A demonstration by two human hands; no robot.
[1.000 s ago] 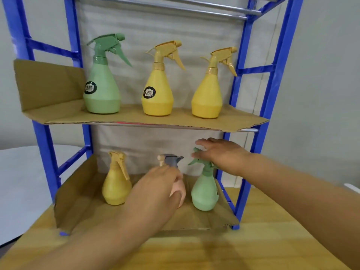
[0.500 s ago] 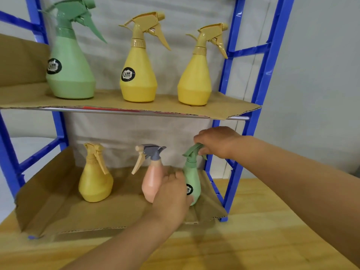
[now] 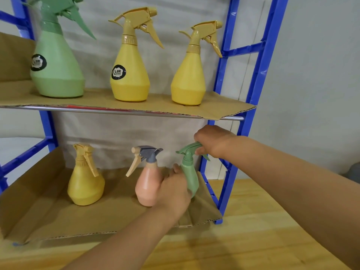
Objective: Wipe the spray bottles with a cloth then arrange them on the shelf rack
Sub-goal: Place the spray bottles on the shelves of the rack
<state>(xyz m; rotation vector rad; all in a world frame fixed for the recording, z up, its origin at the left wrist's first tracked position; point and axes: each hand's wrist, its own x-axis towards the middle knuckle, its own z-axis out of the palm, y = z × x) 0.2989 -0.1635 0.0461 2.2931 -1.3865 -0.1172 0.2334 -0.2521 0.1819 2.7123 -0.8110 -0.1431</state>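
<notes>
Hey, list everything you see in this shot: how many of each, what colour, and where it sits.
large green plastic spray bottle: one, green, upper shelf, left end
large yellow plastic spray bottles: two, yellow, upper shelf, middle and right
small yellow plastic spray bottle: one, yellow, lower shelf, left
small pink plastic spray bottle with grey head: one, pink, lower shelf, middle
small green plastic spray bottle: one, green, lower shelf, right end
blue-framed shelf rack: one, blue, standing on the table
brown cardboard liners: two, brown, one on each shelf
light wooden table: one, tan, under the rack
left hand: one, grips the small green bottle's body
right hand: one, grips its trigger head
</notes>
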